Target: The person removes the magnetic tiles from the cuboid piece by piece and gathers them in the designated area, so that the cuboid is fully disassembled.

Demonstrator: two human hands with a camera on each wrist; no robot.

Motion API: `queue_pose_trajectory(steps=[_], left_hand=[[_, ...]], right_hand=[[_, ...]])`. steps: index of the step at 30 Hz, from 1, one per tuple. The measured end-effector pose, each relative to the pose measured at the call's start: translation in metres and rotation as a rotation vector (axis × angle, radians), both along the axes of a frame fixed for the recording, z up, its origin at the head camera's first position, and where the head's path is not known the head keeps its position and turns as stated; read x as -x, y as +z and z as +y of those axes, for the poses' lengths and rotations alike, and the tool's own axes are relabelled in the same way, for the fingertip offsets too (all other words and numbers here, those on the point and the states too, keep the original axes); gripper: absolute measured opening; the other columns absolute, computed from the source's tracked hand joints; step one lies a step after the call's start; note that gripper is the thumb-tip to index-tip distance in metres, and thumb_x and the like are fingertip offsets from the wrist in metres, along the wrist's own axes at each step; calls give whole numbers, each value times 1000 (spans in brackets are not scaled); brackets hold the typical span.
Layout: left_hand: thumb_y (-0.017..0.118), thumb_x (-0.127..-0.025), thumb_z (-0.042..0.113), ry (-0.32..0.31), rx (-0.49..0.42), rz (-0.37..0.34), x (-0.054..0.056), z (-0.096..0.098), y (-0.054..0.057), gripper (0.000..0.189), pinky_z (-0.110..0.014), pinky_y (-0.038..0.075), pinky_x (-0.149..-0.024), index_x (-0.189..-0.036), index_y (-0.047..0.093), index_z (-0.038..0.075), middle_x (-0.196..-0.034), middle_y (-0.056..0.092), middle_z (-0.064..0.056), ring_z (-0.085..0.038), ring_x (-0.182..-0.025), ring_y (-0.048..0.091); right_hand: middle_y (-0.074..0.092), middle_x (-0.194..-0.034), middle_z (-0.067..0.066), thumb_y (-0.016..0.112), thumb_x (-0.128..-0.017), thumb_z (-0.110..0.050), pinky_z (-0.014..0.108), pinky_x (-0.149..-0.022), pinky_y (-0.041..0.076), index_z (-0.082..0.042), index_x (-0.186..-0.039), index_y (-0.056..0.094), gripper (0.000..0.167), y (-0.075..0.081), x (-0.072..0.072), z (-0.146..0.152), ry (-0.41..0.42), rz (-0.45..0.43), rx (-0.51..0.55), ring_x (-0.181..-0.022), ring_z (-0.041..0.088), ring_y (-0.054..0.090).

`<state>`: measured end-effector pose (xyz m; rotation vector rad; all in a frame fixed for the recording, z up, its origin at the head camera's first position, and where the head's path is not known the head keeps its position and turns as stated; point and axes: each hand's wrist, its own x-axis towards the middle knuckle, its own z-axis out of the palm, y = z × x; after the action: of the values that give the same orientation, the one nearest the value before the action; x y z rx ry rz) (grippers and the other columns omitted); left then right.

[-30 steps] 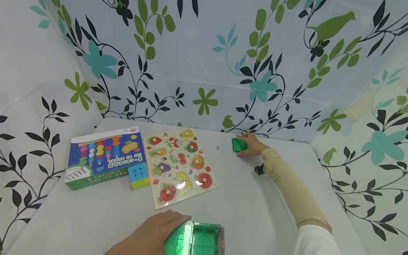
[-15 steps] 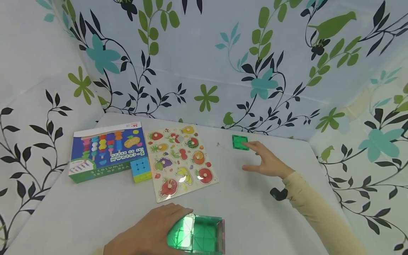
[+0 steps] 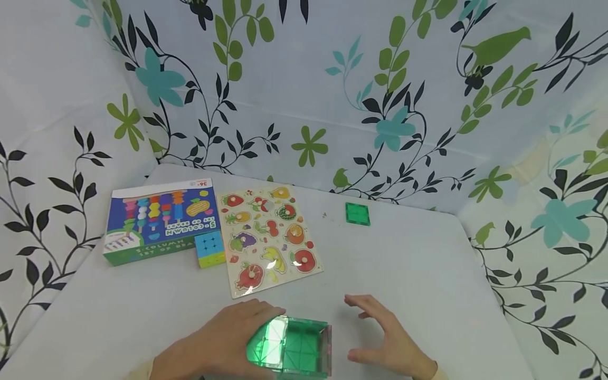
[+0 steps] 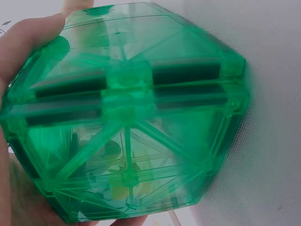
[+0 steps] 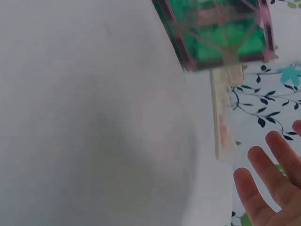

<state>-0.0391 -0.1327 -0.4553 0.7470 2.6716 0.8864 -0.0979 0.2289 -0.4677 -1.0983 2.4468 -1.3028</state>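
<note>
A structure of see-through green magnetic tiles stands at the table's near edge in the head view, a pinkish tile forming its right side. My left hand grips it from the left, thumb and fingers on opposite sides. In the left wrist view, ribbed green tile faces fill most of the picture. To the right of the structure, apart from it, is my right hand, fingers spread and holding nothing. A flat green square tile lies alone near the table's back edge.
A fruit puzzle board lies left of the table's middle. Beside it are a blue and yellow cube and a blue bead-set box. Patterned cloth rises behind the white table.
My right hand let go of the flat green tile at the back and came toward me, down beside the structure. The left hand keeps its grip on the structure.
</note>
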Motion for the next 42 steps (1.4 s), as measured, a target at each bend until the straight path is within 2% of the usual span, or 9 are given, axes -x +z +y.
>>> queue_pose_trajectory(steps=[2, 5, 10, 14, 23, 30, 37, 42], left_hand=[[73, -73, 77, 0, 5, 2, 0, -1, 0, 88, -34, 58, -90, -145, 53, 31, -129, 61, 19, -5, -114, 53], [73, -73, 77, 0, 10, 10, 0, -1, 0, 87, -33, 58, -89, -144, 53, 32, -128, 62, 19, -5, -112, 53], [74, -72, 75, -12, -1, 42, 1, -2, -2, 84, -26, 56, -83, -142, 54, 33, -122, 63, 20, 0, -106, 52], [75, -73, 74, -24, -7, 54, 2, -1, -3, 83, -26, 55, -84, -142, 54, 33, -122, 63, 19, 0, -105, 52], [73, -72, 77, -19, 27, 56, 3, -2, -4, 87, -30, 57, -86, -143, 55, 30, -125, 62, 19, -2, -107, 53], [73, -73, 78, -15, 35, 58, 3, -1, -4, 87, -33, 58, -89, -143, 54, 32, -128, 62, 19, -3, -110, 54], [72, -73, 78, -16, 31, 61, 3, -1, -3, 86, -31, 58, -88, -143, 54, 32, -126, 62, 20, -2, -109, 54], [72, -73, 78, -17, 28, 60, 2, -1, -2, 86, -32, 58, -89, -143, 54, 32, -127, 61, 20, -3, -110, 54]], right_hand=[[57, -143, 13, 90, -77, -13, 35, -94, 57, -13, -155, 42, 92, -8, -15, -6, 6, -50, 32, -131, 18, 55], [56, -144, 11, 91, -77, -17, 33, -93, 58, -13, -157, 40, 94, -20, -32, -17, 8, -103, 46, -130, 14, 55], [58, -139, 8, 94, -75, -24, 33, -88, 60, -6, -153, 44, 95, -34, -44, -31, -27, -52, 98, -126, 9, 56], [60, -134, 8, 96, -71, -22, 33, -86, 60, -5, -151, 48, 94, -40, -45, -34, -60, 7, 143, -123, 7, 58], [61, -131, 11, 96, -69, -22, 33, -89, 60, -4, -147, 51, 92, -39, -40, -33, -25, -21, 167, -123, 8, 58], [63, -129, 12, 96, -69, -24, 33, -88, 60, -5, -145, 54, 89, -36, -38, -32, -20, -15, 172, -121, 8, 59], [64, -127, 12, 97, -68, -22, 33, -86, 60, -8, -143, 56, 86, -36, -41, -32, -54, 3, 184, -118, 11, 61], [63, -127, 14, 97, -68, -18, 33, -84, 60, -5, -143, 55, 87, -41, -44, -28, -58, 57, 230, -116, 16, 62]])
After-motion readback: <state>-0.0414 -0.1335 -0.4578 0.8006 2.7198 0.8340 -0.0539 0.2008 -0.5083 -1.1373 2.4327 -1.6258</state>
